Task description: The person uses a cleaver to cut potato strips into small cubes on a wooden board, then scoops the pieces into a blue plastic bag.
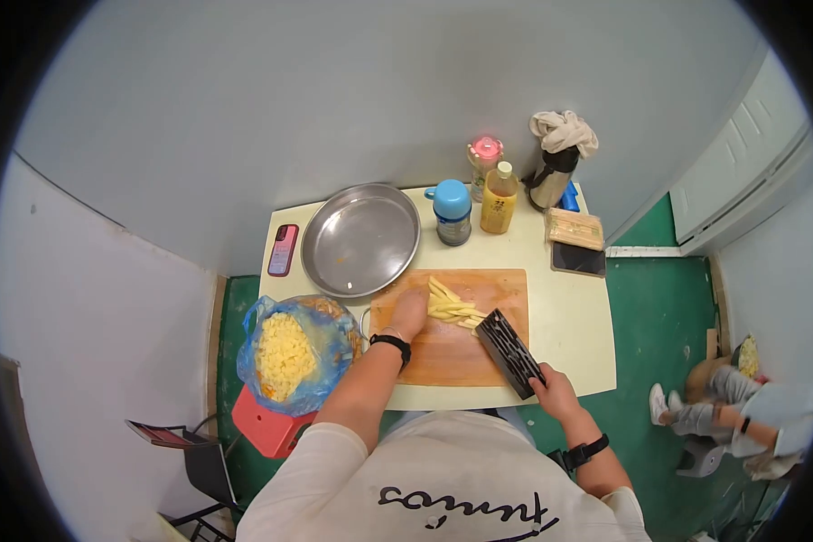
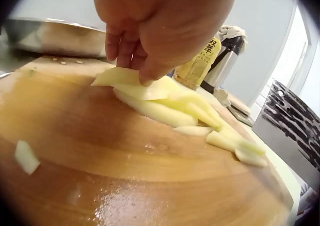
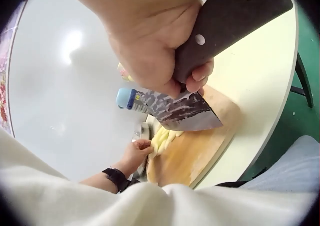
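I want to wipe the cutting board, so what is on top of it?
Pale yellow strips lie on the cutting board, the left hand pinching some; a loose piece lies apart. Whatever the hand, strips and cleaver cover cannot be seen.

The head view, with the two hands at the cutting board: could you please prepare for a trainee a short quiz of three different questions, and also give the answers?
1. Multiple choice. What does the right hand hold?
A) a phone
B) a cleaver
C) a metal pan

2. True or false. In the head view, the yellow bottle stands to the left of the blue-lidded bottle.

3. Fill in. The left hand touches pale yellow strips, which lie on a wooden ____.

Key:
1. B
2. False; it stands to the right.
3. cutting board
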`<state>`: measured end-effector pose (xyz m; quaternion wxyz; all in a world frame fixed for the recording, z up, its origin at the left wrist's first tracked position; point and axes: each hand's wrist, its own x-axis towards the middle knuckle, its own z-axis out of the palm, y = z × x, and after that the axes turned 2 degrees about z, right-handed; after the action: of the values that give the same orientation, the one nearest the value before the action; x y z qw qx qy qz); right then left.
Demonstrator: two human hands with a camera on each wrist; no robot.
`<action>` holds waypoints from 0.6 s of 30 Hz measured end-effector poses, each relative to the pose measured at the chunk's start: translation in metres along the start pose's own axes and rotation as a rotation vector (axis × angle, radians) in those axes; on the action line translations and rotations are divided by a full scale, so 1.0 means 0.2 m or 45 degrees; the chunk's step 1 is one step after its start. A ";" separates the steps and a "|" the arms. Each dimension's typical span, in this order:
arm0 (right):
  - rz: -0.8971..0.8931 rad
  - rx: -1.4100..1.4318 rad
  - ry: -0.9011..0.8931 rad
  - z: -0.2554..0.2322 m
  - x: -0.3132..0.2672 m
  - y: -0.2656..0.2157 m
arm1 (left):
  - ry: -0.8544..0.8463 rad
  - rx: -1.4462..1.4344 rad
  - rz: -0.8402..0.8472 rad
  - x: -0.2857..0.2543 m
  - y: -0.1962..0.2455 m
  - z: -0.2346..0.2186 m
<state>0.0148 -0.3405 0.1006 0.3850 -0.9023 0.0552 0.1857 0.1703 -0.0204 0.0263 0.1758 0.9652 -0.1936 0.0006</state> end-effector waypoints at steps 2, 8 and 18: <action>-0.039 -0.020 -0.058 0.00 0.03 0.00 | 0.024 -0.055 -0.078 -0.04 0.00 -0.01; -0.164 -0.177 -0.151 0.02 0.16 -0.09 | -0.008 -0.231 -0.174 -0.19 -0.04 0.01; -0.345 -0.331 -0.210 0.13 0.29 -0.20 | 0.085 -0.162 -0.390 -0.45 0.03 -0.11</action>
<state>0.0705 -0.2917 0.0895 0.2899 -0.9254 -0.1228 0.2110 0.0856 0.0154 0.0420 0.2410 0.9698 -0.0381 -0.0065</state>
